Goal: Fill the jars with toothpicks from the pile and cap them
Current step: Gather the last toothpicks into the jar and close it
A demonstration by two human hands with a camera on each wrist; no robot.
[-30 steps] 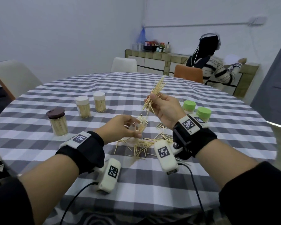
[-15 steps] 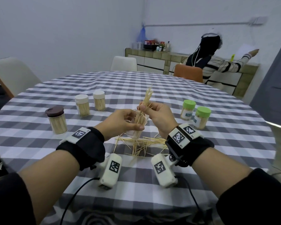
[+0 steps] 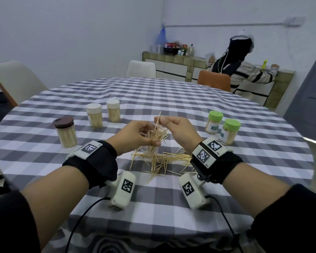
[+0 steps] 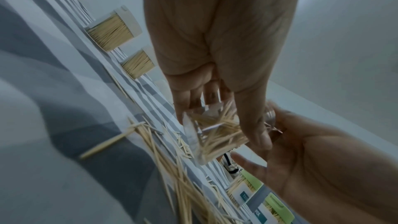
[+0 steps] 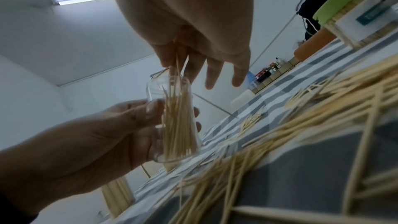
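Nearest on the checked worktop [image 3: 153,207] lies the loose pile of toothpicks [image 3: 161,159], fanned out every way between the two wrists, within easy reach of either hand. Just above and behind it the left hand [image 3: 135,137] holds a clear open jar [image 5: 172,120], thumb on one side and fingers [image 5: 197,110] wrapped round the other; the jar is lifted off the cloth and tipped a little toward the right hand, probably so the sticks slide down its wall rather than bounce off the rim. It is partly filled — the toothpicks inside stand roughly on end, leaning together, with some tips poking above the mouth. The right hand [image 3: 175,128] hovers directly over the opening, thumb and forefinger pinching a few toothpicks [image 5: 177,64] that point down into the jar, while its other fingers hang loose and spread. No cap for this jar is visible in any view. Farther out stand the finished ones, likely set aside to keep the middle free: a brown-capped jar [image 3: 66,133] to the left, two white-capped jars [image 3: 103,114] beyond it, and two green-capped jars [image 3: 222,127] to the right, all upright and packed with sticks. Past the worktop are chairs and another person at a tiled counter.
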